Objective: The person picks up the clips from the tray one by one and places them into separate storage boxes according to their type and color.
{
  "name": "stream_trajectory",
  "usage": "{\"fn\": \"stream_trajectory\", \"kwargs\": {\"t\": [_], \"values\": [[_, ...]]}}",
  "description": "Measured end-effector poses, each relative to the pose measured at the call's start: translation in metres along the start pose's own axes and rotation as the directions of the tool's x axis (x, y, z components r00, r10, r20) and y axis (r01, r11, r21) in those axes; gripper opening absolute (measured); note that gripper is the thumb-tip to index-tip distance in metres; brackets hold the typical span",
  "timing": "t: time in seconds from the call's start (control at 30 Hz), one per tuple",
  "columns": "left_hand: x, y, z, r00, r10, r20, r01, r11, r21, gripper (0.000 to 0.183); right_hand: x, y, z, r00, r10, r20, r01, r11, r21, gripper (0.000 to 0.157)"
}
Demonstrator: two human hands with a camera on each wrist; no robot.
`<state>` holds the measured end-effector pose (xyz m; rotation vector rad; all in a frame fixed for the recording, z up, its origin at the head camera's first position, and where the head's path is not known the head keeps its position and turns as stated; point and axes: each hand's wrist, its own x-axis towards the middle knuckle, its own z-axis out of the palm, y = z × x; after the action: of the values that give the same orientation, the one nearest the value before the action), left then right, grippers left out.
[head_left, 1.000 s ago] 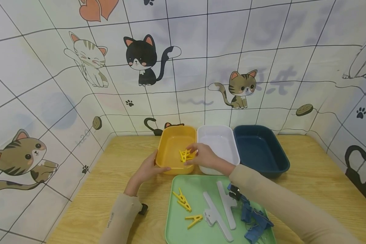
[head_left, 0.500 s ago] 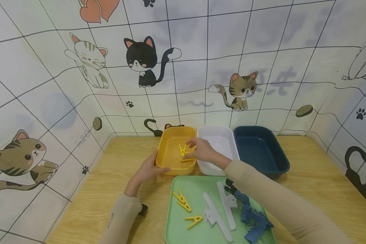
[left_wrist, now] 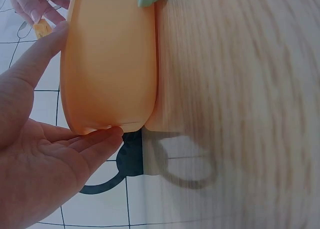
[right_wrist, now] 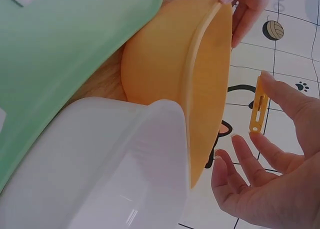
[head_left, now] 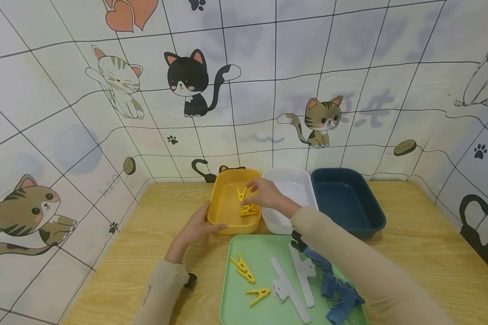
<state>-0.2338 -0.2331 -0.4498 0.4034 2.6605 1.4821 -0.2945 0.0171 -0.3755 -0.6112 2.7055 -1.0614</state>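
My left hand holds the near left corner of the yellow bin, thumb on the rim and fingers along the outer wall, as the left wrist view also shows. Over that bin, my right hand pinches a yellow clothespin between thumb and fingertip. Beneath it, more yellow clothespins lie on the bin's floor. On the green tray rest several yellow clothespins, two white long-bar clips and a heap of blue binder clips, partly hidden by the right sleeve.
A white bin stands against the yellow one, and a dark blue bin against the white. All three line the back of the wooden table, close to a cat-patterned wall. The green tray lies in front of them.
My right hand has drawn slightly back and up within the yellow bin, the pinched clothespin now apart from the clothespins below. The left hand has stayed on the bin.
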Motion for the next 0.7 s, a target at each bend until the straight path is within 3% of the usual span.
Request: {"fn": "stream_trajectory", "kwargs": {"t": [0.37, 0.7], "values": [[-0.0014, -0.0014, -0.0011, 1.000, 0.012, 0.004, -0.012, 1.000, 0.019, 0.089, 0.0014, -0.0101, 0.0052, 0.999, 0.029, 0.025, -0.029, 0.999, 0.030, 0.064], [-0.0007, -0.0018, -0.0012, 1.000, 0.016, 0.002, -0.016, 1.000, 0.020, 0.087, -0.0003, -0.0049, 0.0054, 0.999, 0.019, 0.041, -0.020, 0.999, 0.027, 0.072]]}}
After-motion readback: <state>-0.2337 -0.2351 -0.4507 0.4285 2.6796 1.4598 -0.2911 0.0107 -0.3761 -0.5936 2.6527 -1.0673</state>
